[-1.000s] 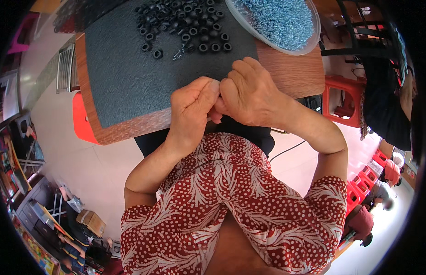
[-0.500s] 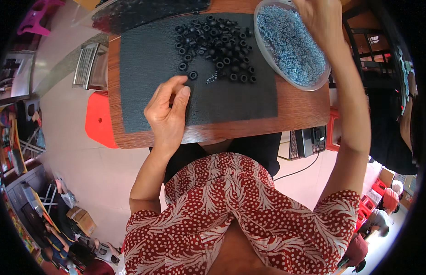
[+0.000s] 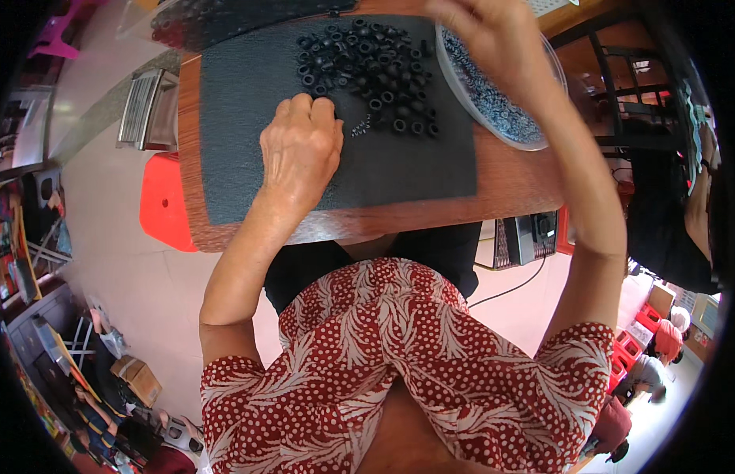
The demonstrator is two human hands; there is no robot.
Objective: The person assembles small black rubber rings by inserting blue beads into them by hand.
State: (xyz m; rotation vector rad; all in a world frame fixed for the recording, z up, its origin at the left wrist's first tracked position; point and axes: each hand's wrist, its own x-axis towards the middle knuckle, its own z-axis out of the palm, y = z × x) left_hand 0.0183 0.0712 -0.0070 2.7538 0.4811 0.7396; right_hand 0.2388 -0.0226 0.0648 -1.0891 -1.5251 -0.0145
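A pile of small black ring-like caps lies on the dark mat. At its near left edge is my left hand, back up, fingers curled downward. Its fingertips are hidden, so what they pinch does not show. Just right of that hand lie a few tiny silvery coil-shaped pieces. My right hand, smeared by motion, hovers over the far left part of a clear round-ended tub full of tiny bluish pieces. Whether it holds anything cannot be made out.
The mat lies on a brown wooden table. A clear container with dark pieces stands at the far left. Red stool and metal rack stand left of the table. Several people sit at the lower right.
My left hand has moved forward and turned back up, covering where a cap lay near its fingers. My right hand has swung left from the tub's far right side. The view has shifted slightly.
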